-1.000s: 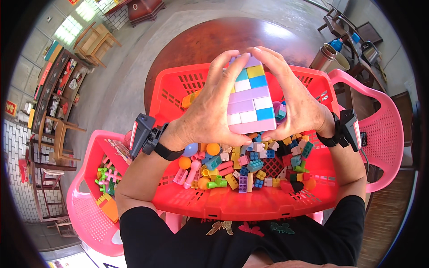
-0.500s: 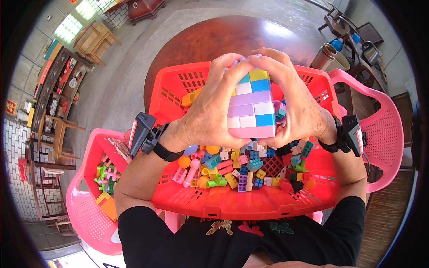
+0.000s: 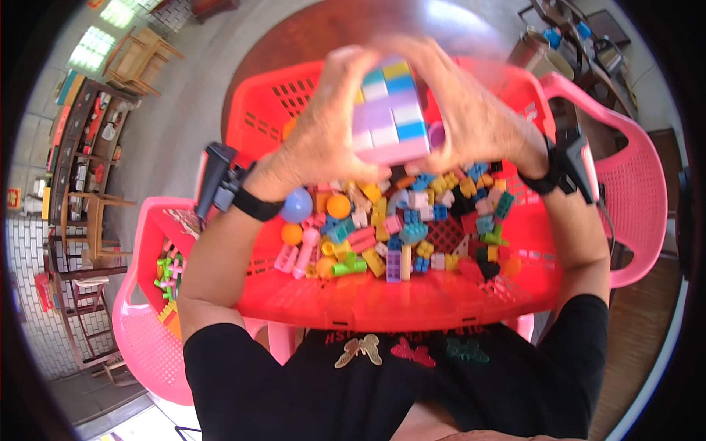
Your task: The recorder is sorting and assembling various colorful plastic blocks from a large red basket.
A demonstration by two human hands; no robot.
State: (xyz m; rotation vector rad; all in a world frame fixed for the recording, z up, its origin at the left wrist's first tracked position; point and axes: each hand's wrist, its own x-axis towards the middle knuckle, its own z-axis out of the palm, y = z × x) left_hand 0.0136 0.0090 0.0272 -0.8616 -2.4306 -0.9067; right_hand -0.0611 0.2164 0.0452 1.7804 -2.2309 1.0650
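A block of stacked toy building bricks (image 3: 387, 114) in purple, white, blue, pink, teal and yellow is raised above the far half of a red plastic basket (image 3: 412, 312). My left hand (image 3: 321, 121) wraps its left side, and my right hand (image 3: 471, 110) wraps its right side; both are closed round it. The fingertips meet near the far top and are blurred. Below lie loose toy bricks (image 3: 414, 234) of many colours, a blue ball (image 3: 297, 205) and orange balls (image 3: 338, 206). The underside and far side of the held block are hidden.
The basket stands by a round brown table (image 3: 294, 55). A pink plastic chair (image 3: 640, 198) is at the right; another pink chair (image 3: 158, 360) at the left bears a red container with green and pink toy pieces (image 3: 170, 272). Shelves (image 3: 88, 147) line the left wall.
The view has shifted, so the basket and hands appear higher in the picture. Both hands still hold the brick block, and more of the loose bricks and the blue ball now show beneath them.
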